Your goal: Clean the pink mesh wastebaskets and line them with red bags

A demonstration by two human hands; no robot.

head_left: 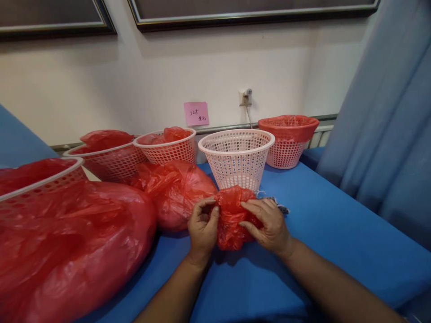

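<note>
Both hands hold a crumpled red plastic bag just above the blue table. My left hand pinches its left edge, fingers curled. My right hand grips its right side, fingers pressed onto the plastic. Directly behind the bag stands a white mesh basket with no bag in it.
A white basket lined with a red bag stands at the back right. Three more baskets holding red bags line the left. A stuffed red bag and a big heap of red plastic lie left. Blue curtain hangs right.
</note>
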